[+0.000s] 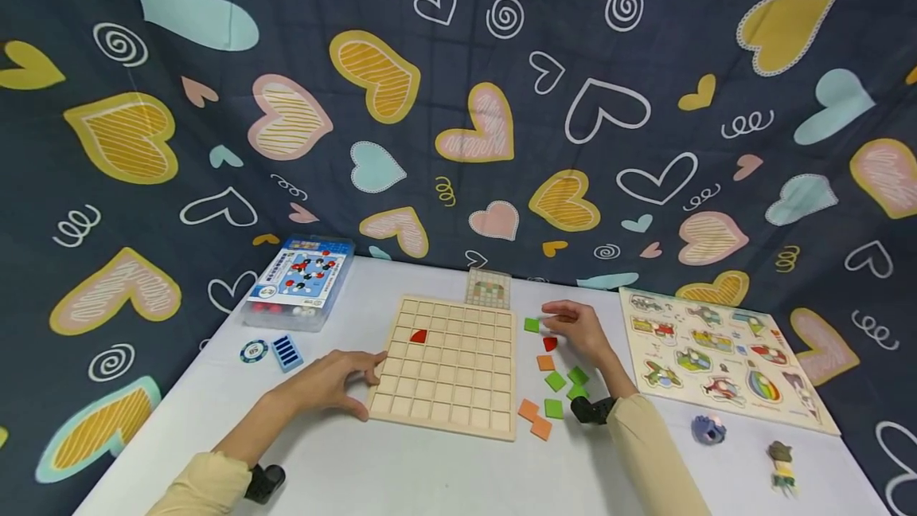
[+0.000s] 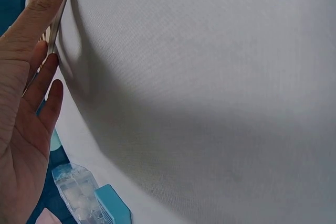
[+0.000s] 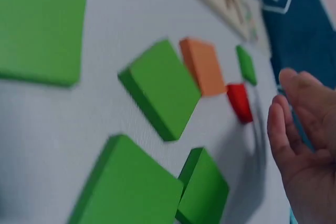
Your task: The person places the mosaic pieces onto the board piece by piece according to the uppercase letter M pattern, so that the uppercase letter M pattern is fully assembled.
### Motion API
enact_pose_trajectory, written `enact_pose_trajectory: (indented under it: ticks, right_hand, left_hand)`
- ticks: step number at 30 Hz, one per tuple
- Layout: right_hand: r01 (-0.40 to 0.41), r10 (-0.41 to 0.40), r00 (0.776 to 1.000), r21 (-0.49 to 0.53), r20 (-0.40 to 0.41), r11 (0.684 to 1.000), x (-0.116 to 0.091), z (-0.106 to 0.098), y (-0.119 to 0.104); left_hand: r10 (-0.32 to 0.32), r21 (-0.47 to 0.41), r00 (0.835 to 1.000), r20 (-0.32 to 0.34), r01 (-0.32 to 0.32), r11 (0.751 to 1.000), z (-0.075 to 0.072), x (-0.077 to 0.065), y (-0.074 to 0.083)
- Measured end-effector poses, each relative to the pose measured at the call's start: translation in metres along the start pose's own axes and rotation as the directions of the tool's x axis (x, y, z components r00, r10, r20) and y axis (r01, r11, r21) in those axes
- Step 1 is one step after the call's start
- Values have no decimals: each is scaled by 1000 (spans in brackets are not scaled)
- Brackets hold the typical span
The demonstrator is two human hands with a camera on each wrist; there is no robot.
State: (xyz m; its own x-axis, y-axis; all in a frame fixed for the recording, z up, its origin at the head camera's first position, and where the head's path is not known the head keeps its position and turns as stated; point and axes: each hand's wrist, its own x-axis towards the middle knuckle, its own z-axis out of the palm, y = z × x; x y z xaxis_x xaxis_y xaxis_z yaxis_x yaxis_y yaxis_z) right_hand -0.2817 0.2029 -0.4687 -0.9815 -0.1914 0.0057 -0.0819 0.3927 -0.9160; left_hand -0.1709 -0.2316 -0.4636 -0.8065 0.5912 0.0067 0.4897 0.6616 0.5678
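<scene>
My left hand (image 1: 333, 382) rests at the left side of a wooden grid board (image 1: 458, 388), its thumb and fingers touching the edge. In the left wrist view the left hand (image 2: 26, 98) has its fingers fairly straight along the board's rim (image 2: 59, 17). A red quarter-round piece (image 1: 419, 336) lies in one upper-left cell. Right of the board, my right hand (image 1: 579, 329) is held over the table near a green square (image 1: 532, 325) and another red piece (image 1: 550, 344). Nothing shows between the fingers of the right hand (image 3: 307, 135) in the right wrist view.
Orange squares (image 1: 546, 363) and green squares (image 1: 555, 381) lie scattered right of the board. A small pattern card (image 1: 489, 275) is behind it. A plastic box (image 1: 297, 285), a round chip (image 1: 254, 351) and a blue block (image 1: 287, 352) sit left; a picture puzzle (image 1: 723, 357) and two small figures lie right.
</scene>
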Motion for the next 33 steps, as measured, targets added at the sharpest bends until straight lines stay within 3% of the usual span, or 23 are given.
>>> enact_pose_trajectory:
  ticks: [4,8,13,17,27,33]
  right_hand:
    - [22,-20,999,-32,49,999,8,1,6]
    - [-15,18,997,-48,79,999,12,1,10]
    - [-73,81,993,-87,84,993,17,2,11]
    - [-63,72,994,-101,87,993,19,3,11]
    - [4,0,998,-70,59,998,17,2,17]
    - [17,-18,1000,-30,-15,999,13,4,17]
  left_hand:
    - [11,5,1000,-3,-11,1000,0,0,0]
    - [-5,1,1000,7,5,1000,2,1,1]
    - [-17,-4,1000,8,17,1000,1,1,1]
    - [-18,-10,1000,8,19,1000,1,1,1]
    - [0,-30,1000,13,0,1000,3,1,-1]
    - [15,-26,1000,8,-15,1000,2,1,-3]
